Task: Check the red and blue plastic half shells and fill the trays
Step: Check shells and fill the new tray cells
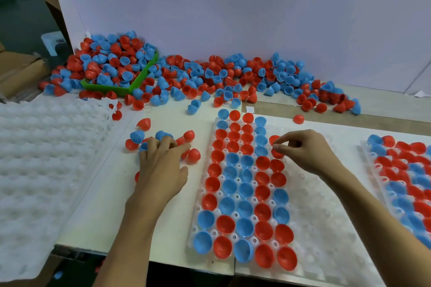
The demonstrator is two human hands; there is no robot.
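A clear tray lies in front of me, its left columns filled with red and blue half shells, open side up. My right hand hovers over the tray's upper part and pinches a red half shell at a pocket. My left hand lies palm down on a small cluster of loose red and blue shells left of the tray, fingers curled over some of them. A big heap of red and blue shells runs along the back wall.
A stack of white trays sits at the left. A second tray holding shells lies at the right edge. A green bin is half buried in the heap. The table's front edge runs close to my arms.
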